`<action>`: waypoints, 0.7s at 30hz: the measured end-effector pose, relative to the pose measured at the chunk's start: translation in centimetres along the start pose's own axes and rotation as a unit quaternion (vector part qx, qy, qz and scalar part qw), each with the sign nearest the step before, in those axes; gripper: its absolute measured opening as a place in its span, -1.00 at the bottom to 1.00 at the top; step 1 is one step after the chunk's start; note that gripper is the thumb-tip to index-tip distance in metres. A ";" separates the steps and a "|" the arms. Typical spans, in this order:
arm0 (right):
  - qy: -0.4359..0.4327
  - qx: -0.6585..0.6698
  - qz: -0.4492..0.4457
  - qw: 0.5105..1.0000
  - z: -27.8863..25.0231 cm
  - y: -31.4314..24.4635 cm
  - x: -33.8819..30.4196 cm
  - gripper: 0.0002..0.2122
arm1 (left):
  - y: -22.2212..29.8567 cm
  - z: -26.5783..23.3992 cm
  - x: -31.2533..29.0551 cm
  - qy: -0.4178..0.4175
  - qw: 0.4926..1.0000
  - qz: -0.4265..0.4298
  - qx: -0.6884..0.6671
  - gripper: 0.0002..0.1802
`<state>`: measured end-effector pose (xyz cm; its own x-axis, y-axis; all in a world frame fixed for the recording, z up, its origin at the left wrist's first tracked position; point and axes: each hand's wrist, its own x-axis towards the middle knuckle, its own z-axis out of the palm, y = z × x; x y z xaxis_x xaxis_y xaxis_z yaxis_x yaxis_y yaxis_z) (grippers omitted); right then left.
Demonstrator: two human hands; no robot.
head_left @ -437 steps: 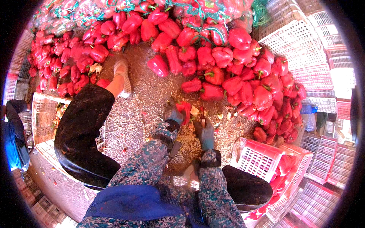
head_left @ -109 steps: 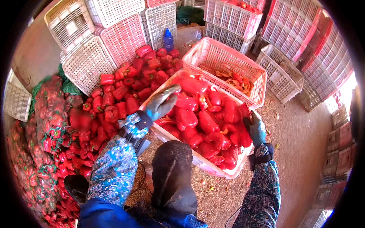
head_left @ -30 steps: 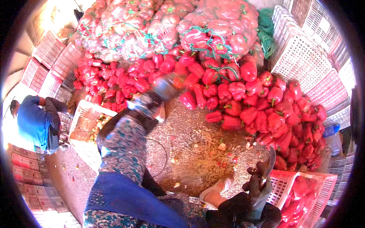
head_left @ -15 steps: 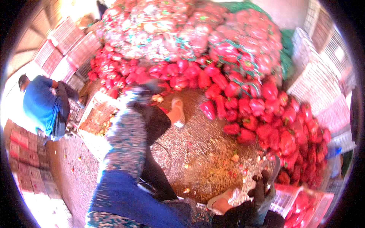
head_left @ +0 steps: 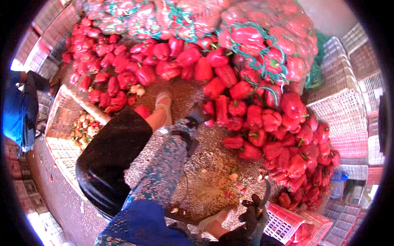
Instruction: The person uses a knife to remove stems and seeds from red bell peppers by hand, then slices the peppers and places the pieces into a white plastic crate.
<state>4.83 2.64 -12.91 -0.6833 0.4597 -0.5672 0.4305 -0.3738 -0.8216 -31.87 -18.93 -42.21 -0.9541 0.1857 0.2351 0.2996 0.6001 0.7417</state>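
Observation:
Stretched forward in a patterned sleeve, my left hand [head_left: 194, 118] in a dark glove reaches the near edge of a heap of red bell peppers [head_left: 254, 117]. It is right beside a pepper [head_left: 208, 108]; its fingers are hidden and blurred. My right hand [head_left: 251, 213], in a black glove, is low near my right foot. A knife [head_left: 266, 196] with a grey curved blade points up from it, away from the heap. The handle is hidden by the glove.
Net sacks [head_left: 266, 33] full of peppers lie behind the heap. A crate [head_left: 65, 141] with pepper trimmings stands left. A red crate [head_left: 285, 221] with peppers sits by my right hand. Stacked crates [head_left: 336, 102] line the right. Another person [head_left: 18, 110] sits far left.
My view has turned left and down. My left hand has moved right to the heap's near edge. My right hand still has the knife, low at the right.

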 end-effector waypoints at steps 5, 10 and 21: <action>-0.004 0.020 0.072 0.997 2.3 0.4 1.8 -0.61 | 4.0 -4.7 -0.8 -0.174 0.984 0.028 -0.038 -0.10; -0.084 -0.041 0.037 0.995 3.2 5.4 6.5 -0.67 | 5.8 -6.7 -8.7 -0.305 0.952 0.001 -0.023 -0.19; -0.147 -0.394 -0.198 0.885 5.5 19.6 20.3 -0.60 | 8.4 1.3 -16.4 -0.013 0.923 -0.229 -0.310 -0.16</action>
<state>-3.81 0.21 -40.24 -0.9471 0.1559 -0.2804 0.3205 0.5007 -0.8041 -13.70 -15.91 -40.64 -0.9786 0.0461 -0.2005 -0.1976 0.0611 0.9784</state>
